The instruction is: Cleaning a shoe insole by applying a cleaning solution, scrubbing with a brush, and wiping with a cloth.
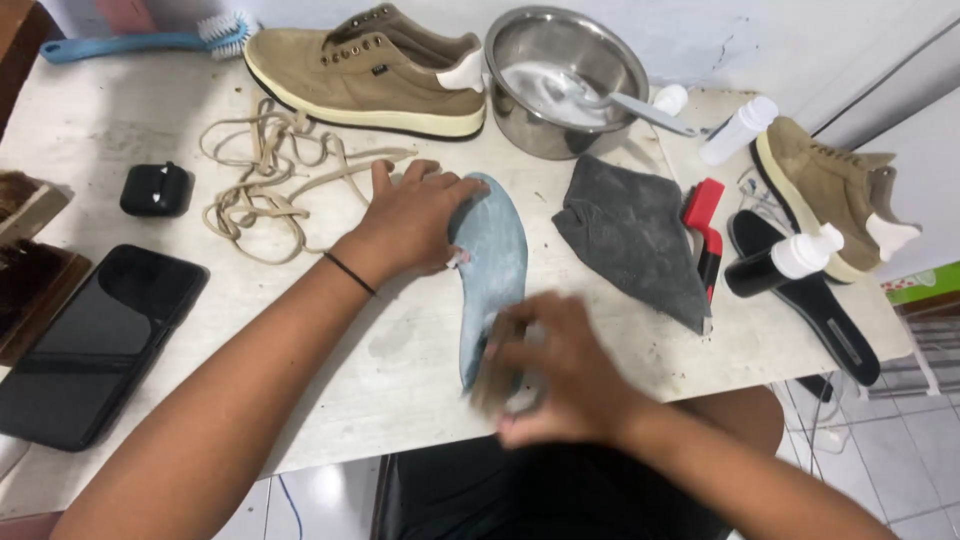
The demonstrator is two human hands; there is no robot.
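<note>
White table: our insole (492, 262) lies mid-frame, long axis running top to bottom. Left hand (408, 222) presses its upper end, fingers spread; right hand (560, 372), blurred, curls on the lower end.

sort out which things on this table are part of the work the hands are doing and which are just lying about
In use:
- left hand pressing down the pale blue shoe insole
- right hand, blurred, on the insole's near end; what it holds cannot be told

Lying about:
- tan suede shoe
- beige laces
- steel bowl
- grey cloth
- black phone
- small black case
</note>
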